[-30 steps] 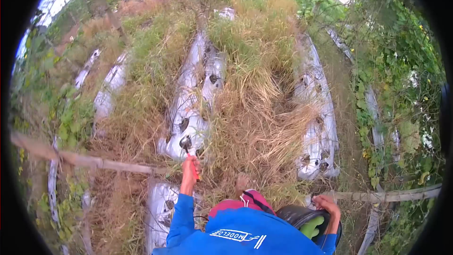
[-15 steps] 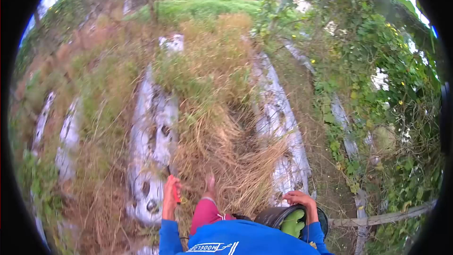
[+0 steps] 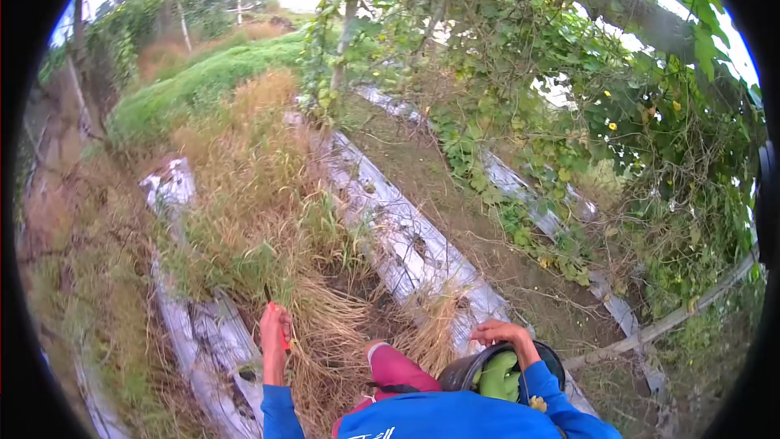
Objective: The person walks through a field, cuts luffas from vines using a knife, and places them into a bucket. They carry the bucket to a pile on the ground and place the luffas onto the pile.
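Dry grass and plastic sheeting spread ahead of both hands. The left hand was clenched round a red-handled tool; the right hand lay at the rim of a black bucket, its hold impossible to tell. Green vegetables sat in the bucket, below the right wrist. A stumble in tangled grass could tip it, spilling them. Lettering on the blue shirt, between the hands, was cut off, unreadable.

Silvery plastic strips — creased, holed — dry grass between them, leafy vines, wooden pole
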### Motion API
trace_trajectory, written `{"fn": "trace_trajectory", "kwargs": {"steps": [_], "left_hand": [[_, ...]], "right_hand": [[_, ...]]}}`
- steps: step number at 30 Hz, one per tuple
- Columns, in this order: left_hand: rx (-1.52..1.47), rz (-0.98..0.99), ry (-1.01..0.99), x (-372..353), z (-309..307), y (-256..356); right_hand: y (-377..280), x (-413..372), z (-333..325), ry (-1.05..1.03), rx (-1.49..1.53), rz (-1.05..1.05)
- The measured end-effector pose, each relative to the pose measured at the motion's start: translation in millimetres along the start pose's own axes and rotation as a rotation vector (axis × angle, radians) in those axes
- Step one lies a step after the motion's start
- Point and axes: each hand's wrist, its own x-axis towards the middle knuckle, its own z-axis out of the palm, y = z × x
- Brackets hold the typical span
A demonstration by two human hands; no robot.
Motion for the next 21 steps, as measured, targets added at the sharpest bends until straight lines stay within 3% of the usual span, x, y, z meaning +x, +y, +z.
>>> {"fn": "trace_trajectory", "kwargs": {"steps": [2,3,4,6,7,11,12,13,14,15,16,18,19,21], "left_hand": [[0.042,0.018,-0.128,35,28,28],[0.07,0.045,-0.231,52,37,38],[0.069,0.04,-0.235,67,45,45],[0.133,-0.015,-0.273,97,56,58],[0.102,-0.05,-0.269,122,53,54],[0.054,-0.071,-0.195,224,32,40],[-0.068,-0.125,-0.23,279,-5,-3],[-0.079,-0.204,-0.056,299,-1,0],[-0.049,-0.247,-0.032,320,-2,3],[-0.001,-0.301,0.007,336,-11,13],[0.027,-0.307,-0.04,359,-7,25],[0.023,-0.35,-0.121,388,1,57],[0.007,-0.326,-0.108,383,27,98],[0.018,-0.293,-0.131,440,37,112]], "right_hand": [[-57,25,7,0.093,-0.047,0.105],[-91,38,13,0.195,-0.124,0.262],[-88,60,0,0.199,-0.122,0.267],[-77,107,-28,0.039,0.053,0.061],[-101,132,-28,0.113,-0.121,0.182],[-133,235,-64,0.075,-0.105,0.111],[-149,250,-75,0.146,-0.077,0.082],[-171,264,-85,0.205,-0.064,0.065],[-183,278,-82,0.249,-0.039,0.067],[-203,286,-78,0.284,0.017,0.018],[-210,298,-81,0.262,0.087,-0.174],[-254,329,-98,0.248,-0.091,0.04],[-260,341,-101,0.26,-0.084,0.033],[-274,379,-110,0.203,0.047,-0.116]]}}
